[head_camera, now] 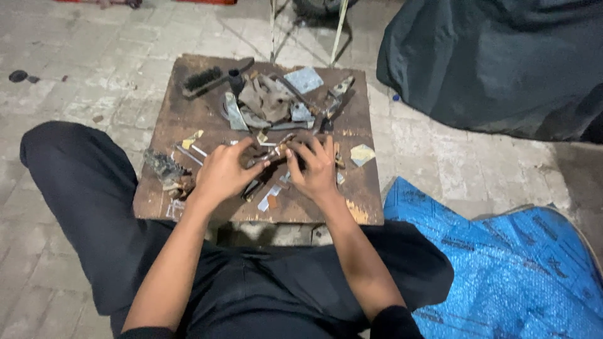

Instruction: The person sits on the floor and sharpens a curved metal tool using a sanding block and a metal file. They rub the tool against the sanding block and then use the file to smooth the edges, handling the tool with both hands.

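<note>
My left hand (225,172) and my right hand (316,166) meet over the middle of a worn wooden board (182,116) on the floor. Together they grip a small dark metal part (276,152) between the fingertips; its exact shape is hidden by my fingers. Thin metal strips (270,198) lie on the board just under my hands. A pile of grey rags and metal scraps (267,103) sits on the board beyond my hands.
A wire brush (204,78) lies at the board's far left. A rusty lump (164,166) rests at its left edge. A blue tarp (502,270) covers the floor at right, a dark cloth-covered mass (502,56) stands behind it. My dark trousers (88,188) flank the board.
</note>
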